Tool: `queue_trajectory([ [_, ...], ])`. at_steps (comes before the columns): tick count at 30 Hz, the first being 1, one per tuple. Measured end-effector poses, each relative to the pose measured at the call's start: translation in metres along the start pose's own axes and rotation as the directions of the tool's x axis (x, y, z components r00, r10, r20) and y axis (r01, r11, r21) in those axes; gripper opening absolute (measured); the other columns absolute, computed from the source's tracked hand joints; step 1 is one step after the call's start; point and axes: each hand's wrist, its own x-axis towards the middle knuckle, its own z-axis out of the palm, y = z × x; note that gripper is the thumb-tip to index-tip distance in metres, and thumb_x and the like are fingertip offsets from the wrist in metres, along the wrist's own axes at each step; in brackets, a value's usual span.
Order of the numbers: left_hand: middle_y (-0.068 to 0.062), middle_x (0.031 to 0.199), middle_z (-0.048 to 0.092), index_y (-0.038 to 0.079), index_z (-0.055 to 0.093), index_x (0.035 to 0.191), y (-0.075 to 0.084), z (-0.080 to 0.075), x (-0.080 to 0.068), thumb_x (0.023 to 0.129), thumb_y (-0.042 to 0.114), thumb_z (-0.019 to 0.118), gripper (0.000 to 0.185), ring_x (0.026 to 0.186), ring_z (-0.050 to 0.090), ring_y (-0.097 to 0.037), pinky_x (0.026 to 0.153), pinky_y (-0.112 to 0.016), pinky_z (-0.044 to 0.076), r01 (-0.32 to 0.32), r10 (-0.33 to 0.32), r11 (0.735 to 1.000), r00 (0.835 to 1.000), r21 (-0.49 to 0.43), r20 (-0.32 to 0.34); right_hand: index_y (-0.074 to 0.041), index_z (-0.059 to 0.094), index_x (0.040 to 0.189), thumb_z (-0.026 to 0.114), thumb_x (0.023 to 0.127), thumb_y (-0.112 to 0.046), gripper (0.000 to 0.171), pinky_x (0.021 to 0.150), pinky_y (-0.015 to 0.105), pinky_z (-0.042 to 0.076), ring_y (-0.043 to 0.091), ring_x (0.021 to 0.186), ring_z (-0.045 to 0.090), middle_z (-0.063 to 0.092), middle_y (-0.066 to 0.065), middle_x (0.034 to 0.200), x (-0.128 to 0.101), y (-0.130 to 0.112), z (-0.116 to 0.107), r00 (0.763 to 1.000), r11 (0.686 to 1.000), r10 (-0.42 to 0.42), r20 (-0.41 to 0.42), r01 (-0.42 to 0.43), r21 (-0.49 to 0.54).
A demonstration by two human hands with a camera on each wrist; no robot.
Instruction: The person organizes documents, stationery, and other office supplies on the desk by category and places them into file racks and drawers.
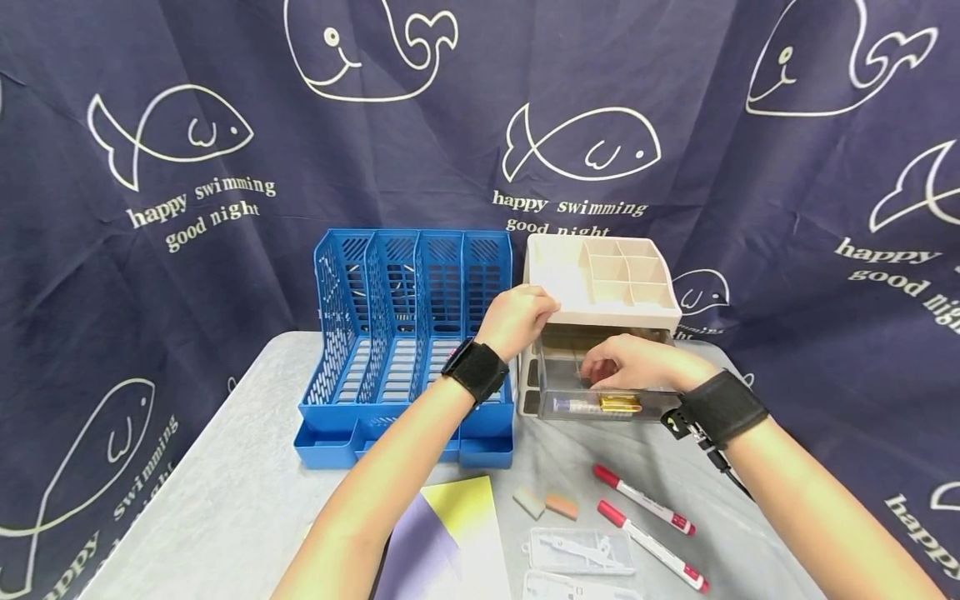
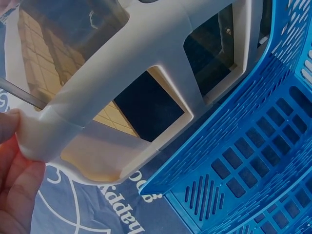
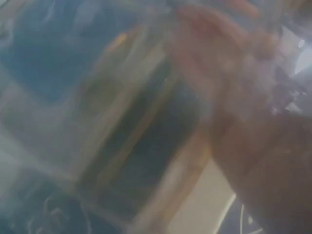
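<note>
My left hand (image 1: 519, 317) grips the front left corner of a white desk organizer (image 1: 615, 316), thumb and fingers pinching its edge in the left wrist view. Below the organizer's compartment top, a clear drawer (image 1: 660, 403) is pulled out. Down inside it reaches my right hand (image 1: 637, 363), its fingers bent behind the drawer front; I cannot tell whether they hold anything. Through that front show a gold item (image 1: 619, 403) and a pale tube with a blue end (image 1: 576, 406). The right wrist view is blurred, with the hand (image 3: 214, 58) at upper right.
A blue file rack (image 1: 420, 412) stands left of the organizer. Nearer lie two red-capped markers (image 1: 652, 502), a grey eraser (image 1: 528, 502), an orange eraser (image 1: 562, 505), clear plastic cases (image 1: 581, 552) and yellow and purple paper (image 1: 461, 504). Dark fish-print cloth (image 1: 420, 158) hangs behind.
</note>
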Motion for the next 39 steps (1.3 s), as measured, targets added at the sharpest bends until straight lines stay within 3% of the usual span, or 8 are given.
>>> queue_trajectory([
  [9, 0.0, 0.097, 0.071, 0.013, 0.075, 0.099, 0.002, -0.002, 0.0, 0.09, 0.008, 0.064, 0.016, 0.096, 0.064, -0.016, 0.086, -0.024, 0.051, 0.011, -0.011, 1.0, 1.0, 0.001, 0.016, 0.001, 0.069, 0.095, 0.072, 0.083, -0.013, 0.019, 0.074, 0.025, 0.055, 0.009, 0.079, 0.066, 0.07, 0.004, 0.089, -0.01, -0.006, -0.006, 0.997, 0.997, 0.035, -0.074, -0.03, 0.066],
  [16, -0.001, 0.097, 0.071, 0.013, 0.075, 0.099, 0.002, -0.001, -0.001, 0.089, 0.007, 0.063, 0.017, 0.096, 0.064, -0.016, 0.086, -0.024, 0.051, 0.012, -0.012, 1.0, 1.0, 0.0, 0.018, 0.004, 0.069, 0.094, 0.072, 0.082, -0.008, 0.018, 0.071, 0.028, 0.056, 0.012, 0.077, 0.067, 0.07, 0.009, 0.088, -0.022, -0.011, -0.013, 0.987, 0.999, 0.054, -0.148, -0.053, 0.011],
  [23, -0.001, 0.097, 0.071, 0.013, 0.075, 0.099, 0.003, -0.001, -0.001, 0.09, 0.007, 0.063, 0.016, 0.096, 0.064, -0.016, 0.086, -0.024, 0.051, 0.012, -0.012, 1.0, 1.0, -0.001, 0.007, -0.001, 0.071, 0.089, 0.074, 0.078, -0.006, 0.012, 0.07, 0.032, 0.057, 0.013, 0.076, 0.066, 0.07, 0.004, 0.084, -0.043, -0.017, -0.023, 0.957, 0.993, 0.055, -0.286, -0.081, -0.082],
  [27, -0.001, 0.096, 0.071, 0.013, 0.075, 0.098, 0.003, -0.002, -0.001, 0.09, 0.007, 0.063, 0.016, 0.095, 0.064, -0.016, 0.085, -0.024, 0.052, 0.009, -0.009, 1.0, 1.0, 0.0, 0.001, -0.002, 0.072, 0.092, 0.075, 0.078, -0.008, 0.015, 0.07, 0.034, 0.056, 0.014, 0.078, 0.066, 0.071, 0.004, 0.087, -0.058, -0.018, -0.026, 0.932, 0.981, 0.085, -0.352, -0.14, -0.135],
  [34, -0.001, 0.096, 0.071, 0.013, 0.075, 0.097, 0.003, -0.002, -0.002, 0.09, 0.007, 0.063, 0.015, 0.095, 0.064, -0.016, 0.085, -0.024, 0.052, -0.001, 0.002, 1.0, 1.0, 0.009, -0.009, -0.002, 0.072, 0.093, 0.075, 0.079, -0.012, 0.018, 0.071, 0.035, 0.056, 0.012, 0.077, 0.065, 0.07, 0.001, 0.086, -0.08, -0.014, -0.028, 0.907, 0.956, 0.147, -0.395, -0.233, -0.177],
  [39, -0.001, 0.096, 0.071, 0.012, 0.076, 0.097, 0.003, -0.003, -0.002, 0.09, 0.007, 0.063, 0.015, 0.095, 0.065, -0.016, 0.085, -0.025, 0.052, -0.001, 0.001, 1.0, 1.0, 0.003, -0.012, -0.001, 0.072, 0.092, 0.077, 0.076, -0.011, 0.019, 0.067, 0.029, 0.055, 0.003, 0.074, 0.063, 0.071, 0.002, 0.084, -0.092, -0.013, -0.029, 0.881, 0.948, 0.162, -0.445, -0.264, -0.179],
])
